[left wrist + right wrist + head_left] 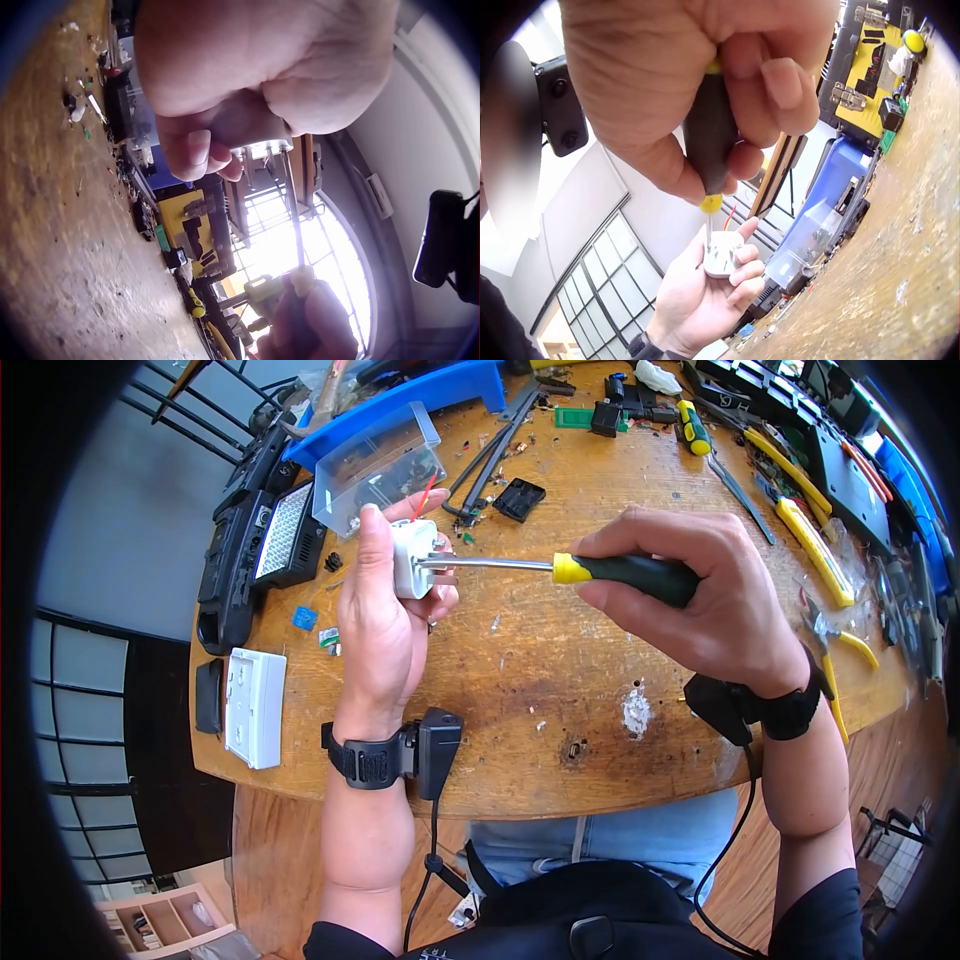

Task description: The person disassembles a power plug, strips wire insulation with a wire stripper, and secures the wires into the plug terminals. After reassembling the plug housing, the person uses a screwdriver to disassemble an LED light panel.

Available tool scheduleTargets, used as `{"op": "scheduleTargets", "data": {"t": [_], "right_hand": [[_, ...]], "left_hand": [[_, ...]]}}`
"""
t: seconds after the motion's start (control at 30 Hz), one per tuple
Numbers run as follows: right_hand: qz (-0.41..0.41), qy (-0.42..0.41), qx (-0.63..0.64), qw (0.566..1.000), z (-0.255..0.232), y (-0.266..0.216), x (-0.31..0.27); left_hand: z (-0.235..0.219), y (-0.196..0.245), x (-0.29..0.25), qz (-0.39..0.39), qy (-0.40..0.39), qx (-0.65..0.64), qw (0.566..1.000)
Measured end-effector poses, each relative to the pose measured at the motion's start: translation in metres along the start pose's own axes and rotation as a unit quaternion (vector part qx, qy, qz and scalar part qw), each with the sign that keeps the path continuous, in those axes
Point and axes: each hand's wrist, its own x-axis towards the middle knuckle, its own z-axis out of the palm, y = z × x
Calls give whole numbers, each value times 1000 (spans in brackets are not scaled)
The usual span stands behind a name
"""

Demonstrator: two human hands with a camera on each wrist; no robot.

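Observation:
My left hand [378, 615] grips a white plug [408, 560] with flat metal prongs, held above the table with the prongs facing right. Red wire [424, 496] sticks out of its far side. In my right hand [690, 575] is a screwdriver [640, 572] with a dark green and yellow handle, my fingers curled round it. Its metal shaft runs left to the plug's pronged face, the tip right beside the prongs. From the right wrist view, the shaft meets the white plug [721, 256] near one edge of that face.
A clear plastic box [375, 470] and a blue bin [400, 405] stand behind my left hand. At the left edge lies a white case [255, 708]. Pliers [835, 635], a yellow cutter [815, 550] and another screwdriver [693, 428] lie along the right and back of the wooden table [560, 690].

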Motion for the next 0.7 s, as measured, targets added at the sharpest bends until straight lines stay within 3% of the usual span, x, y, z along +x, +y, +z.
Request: {"op": "scheduleTargets", "data": {"t": [0.37,0.47,0.53,0.63,0.7], "right_hand": [[44,14,25,999,9,-5,-4],[121,-25,61,991,5,-10,-3],[239,-51,184,952,3,-11,-1],[289,-91,214,929,-3,-10,1],[255,-82,184,946,-4,-9,0]], "left_hand": [[1,2,0,10,29,45,999],[0,1,0,13,30,48,998],[1,2,0,10,18,65,998],[1,2,0,9,20,86,996],[2,2,0,14,12,77,997]]}}
